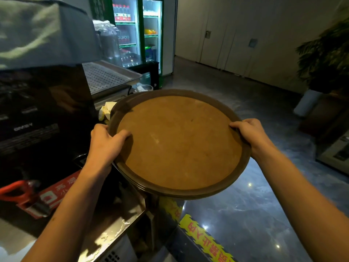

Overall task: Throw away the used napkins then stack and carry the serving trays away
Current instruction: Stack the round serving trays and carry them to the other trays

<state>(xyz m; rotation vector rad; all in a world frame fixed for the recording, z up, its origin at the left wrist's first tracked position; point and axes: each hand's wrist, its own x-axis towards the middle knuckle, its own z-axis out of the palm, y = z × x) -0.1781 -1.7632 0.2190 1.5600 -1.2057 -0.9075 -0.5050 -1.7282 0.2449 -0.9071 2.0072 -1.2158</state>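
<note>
With my left hand (105, 142) at nine o'clock and right hand (249, 133) at three clamped on the stacked trays (179, 142) over the counter (113, 224) edge, I should keep them level.

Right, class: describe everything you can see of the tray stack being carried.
The tray stack is round and brown, with a matte, lightly scuffed top face and a darker raised rim. Several rim edges show at its near side, so a few trays are nested. It is empty, tilted slightly toward the camera, held in the air beside a counter. The left hand and right hand grip opposite rims, thumbs on top.
</note>
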